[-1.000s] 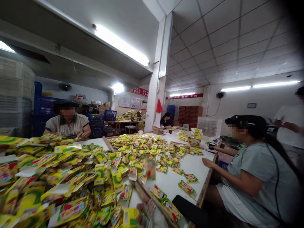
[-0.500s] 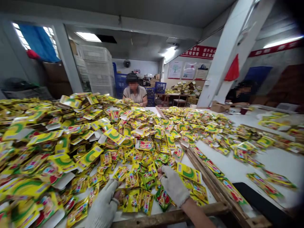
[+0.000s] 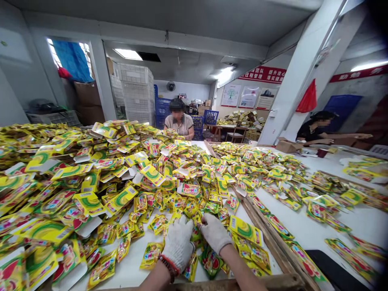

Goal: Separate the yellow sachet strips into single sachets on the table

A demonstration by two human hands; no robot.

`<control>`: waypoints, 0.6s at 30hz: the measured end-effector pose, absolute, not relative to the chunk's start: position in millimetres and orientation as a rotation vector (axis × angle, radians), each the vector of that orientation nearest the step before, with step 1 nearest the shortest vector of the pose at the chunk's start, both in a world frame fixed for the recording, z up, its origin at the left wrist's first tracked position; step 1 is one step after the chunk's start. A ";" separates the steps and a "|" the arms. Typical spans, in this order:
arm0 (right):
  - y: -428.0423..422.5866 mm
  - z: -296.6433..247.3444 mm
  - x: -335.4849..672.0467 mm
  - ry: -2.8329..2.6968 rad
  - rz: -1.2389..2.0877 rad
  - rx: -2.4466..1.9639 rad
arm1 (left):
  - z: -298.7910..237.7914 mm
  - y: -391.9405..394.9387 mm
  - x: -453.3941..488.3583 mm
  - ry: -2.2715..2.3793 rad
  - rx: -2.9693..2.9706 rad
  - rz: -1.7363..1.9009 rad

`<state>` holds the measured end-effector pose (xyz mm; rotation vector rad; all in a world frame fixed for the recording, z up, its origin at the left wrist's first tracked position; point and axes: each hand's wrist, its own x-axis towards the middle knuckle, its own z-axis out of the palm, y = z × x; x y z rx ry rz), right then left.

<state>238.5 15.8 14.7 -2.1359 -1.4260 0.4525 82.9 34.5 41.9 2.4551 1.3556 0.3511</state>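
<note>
My left hand (image 3: 178, 243), in a white knitted glove with a dark band at the wrist, reaches over small yellow sachets. Its fingers curl down, and whatever they grip is hidden beneath the palm. Close beside it, my right hand (image 3: 216, 233), gloved too, is closed with its fingertips pressed together among the sachets; what is in them does not show. Below it lies a green sachet with a watermelon picture (image 3: 210, 262). To the left of my left hand is a yellow sachet (image 3: 150, 255). A flat yellow carton (image 3: 246, 230) rests right of my right hand.
A large heap of yellow cartons (image 3: 87, 178) covers the table's left side. Wooden strips (image 3: 260, 220) divide the white tabletop (image 3: 298, 230). A black flat object (image 3: 330, 266) lies at right. One person (image 3: 182, 124) sits opposite, another (image 3: 315, 131) at far right.
My left hand has moved right and forward, from the left of the sachets to over them, beside my right hand. My right hand has stayed near the same sachets. The view has shifted slightly.
</note>
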 end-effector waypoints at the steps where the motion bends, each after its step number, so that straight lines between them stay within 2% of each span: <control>1: 15.5 14.0 238.8 -1.419 0.448 -2.130 | 38.9 33.7 81.2 1.354 2.449 0.359; 4: 13.6 12.0 243.5 -1.379 0.461 -2.084 | 30.8 33.2 61.5 1.355 2.255 0.483; 10: -9.0 14.0 238.3 -1.215 0.614 -1.934 | 24.5 35.3 16.8 1.133 1.199 0.745; 15: -28.5 29.3 204.6 -0.984 0.982 -1.636 | 20.0 19.8 26.0 0.889 1.018 0.747; 18: -31.5 39.5 188.9 -1.019 1.033 -1.594 | 18.8 9.8 37.4 0.829 0.971 0.741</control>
